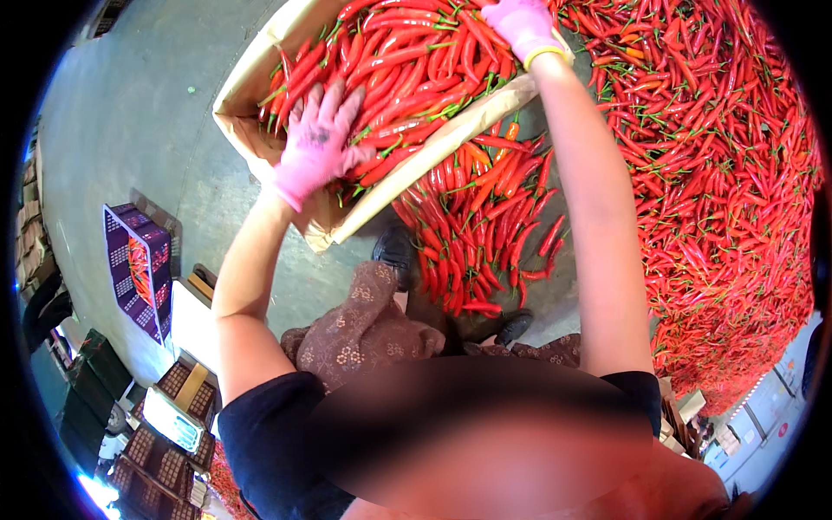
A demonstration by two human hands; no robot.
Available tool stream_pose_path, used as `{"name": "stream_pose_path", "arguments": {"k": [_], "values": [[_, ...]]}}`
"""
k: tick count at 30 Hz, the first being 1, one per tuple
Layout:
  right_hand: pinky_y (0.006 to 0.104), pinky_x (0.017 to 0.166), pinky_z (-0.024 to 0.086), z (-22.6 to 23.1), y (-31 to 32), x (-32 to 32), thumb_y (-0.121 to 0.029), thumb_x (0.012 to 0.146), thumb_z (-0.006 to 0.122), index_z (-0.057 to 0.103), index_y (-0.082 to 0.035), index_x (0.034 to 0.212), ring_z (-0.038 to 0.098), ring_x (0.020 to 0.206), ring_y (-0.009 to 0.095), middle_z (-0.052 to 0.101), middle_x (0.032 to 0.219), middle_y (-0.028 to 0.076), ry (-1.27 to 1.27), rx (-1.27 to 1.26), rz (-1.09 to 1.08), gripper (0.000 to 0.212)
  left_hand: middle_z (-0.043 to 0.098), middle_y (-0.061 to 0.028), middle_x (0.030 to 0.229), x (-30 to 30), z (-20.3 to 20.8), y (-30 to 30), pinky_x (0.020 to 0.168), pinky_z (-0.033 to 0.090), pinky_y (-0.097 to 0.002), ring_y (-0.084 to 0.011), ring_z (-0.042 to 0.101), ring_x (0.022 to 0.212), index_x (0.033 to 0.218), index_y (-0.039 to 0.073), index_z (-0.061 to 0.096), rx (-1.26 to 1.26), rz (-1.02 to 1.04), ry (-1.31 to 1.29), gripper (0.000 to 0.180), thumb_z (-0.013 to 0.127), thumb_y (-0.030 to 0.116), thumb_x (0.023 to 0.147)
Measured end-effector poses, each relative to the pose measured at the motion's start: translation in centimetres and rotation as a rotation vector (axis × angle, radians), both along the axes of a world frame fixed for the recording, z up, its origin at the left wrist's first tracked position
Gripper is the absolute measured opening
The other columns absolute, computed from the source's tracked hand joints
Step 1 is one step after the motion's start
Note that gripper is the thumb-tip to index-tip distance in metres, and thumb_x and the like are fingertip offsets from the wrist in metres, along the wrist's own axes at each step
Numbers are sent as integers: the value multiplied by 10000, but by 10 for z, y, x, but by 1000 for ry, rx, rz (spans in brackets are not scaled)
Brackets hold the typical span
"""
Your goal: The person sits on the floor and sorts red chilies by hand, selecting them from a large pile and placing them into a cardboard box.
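My left hand, in a pink glove with a dark smudge on its back, lies flat over red chili peppers. Its fingers are spread, and it rests at the left end of a box lined with tan paper. The peppers fill that box, many with green stems. At the box's right end is my right hand, also gloved in pink, with a yellow band at the wrist. The upper edge of the view cuts off its fingers, so its grip is hidden. Loose peppers lie on the floor against the box's near side.
A large heap of red chili peppers spreads along the right. On the left, a purple crate holding some peppers stands on the grey floor. Brown crates are stacked at the lower left. My shoes are close to the box.
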State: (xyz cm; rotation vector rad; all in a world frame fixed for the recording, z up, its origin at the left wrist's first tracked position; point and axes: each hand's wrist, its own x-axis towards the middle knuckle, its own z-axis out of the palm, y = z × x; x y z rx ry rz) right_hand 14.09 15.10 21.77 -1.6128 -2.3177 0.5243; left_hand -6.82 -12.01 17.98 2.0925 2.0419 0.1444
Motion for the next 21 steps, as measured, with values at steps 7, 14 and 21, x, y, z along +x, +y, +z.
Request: {"name": "stream_pose_path", "arguments": {"k": [7, 14, 21], "values": [[253, 526, 421, 65, -40, 81, -138, 858, 594, 622, -6, 1173, 555, 591, 103, 697, 883, 56, 591, -478, 76, 342, 619, -139, 1011, 13, 45, -29, 891, 456, -404, -328, 591, 989, 1096, 48, 642, 257, 194, -384, 359, 719, 209, 784], [181, 419, 258, 56, -110, 156, -180, 862, 616, 554, 3, 1302, 376, 461, 8, 713, 941, 57, 612, -922, 28, 480, 561, -205, 1109, 17, 22, -30, 918, 451, -438, -395, 540, 1063, 1173, -14, 563, -22, -29, -461, 472, 633, 321, 848], [206, 535, 382, 64, -131, 174, -208, 866, 629, 643, -14, 1196, 501, 616, 38, 626, 813, -19, 150, -921, 266, 383, 617, -181, 1113, 51, 34, -62, 882, 476, -410, -352, 597, 1021, 1162, 5, 612, 164, -61, -626, 427, 706, 208, 799]]}}
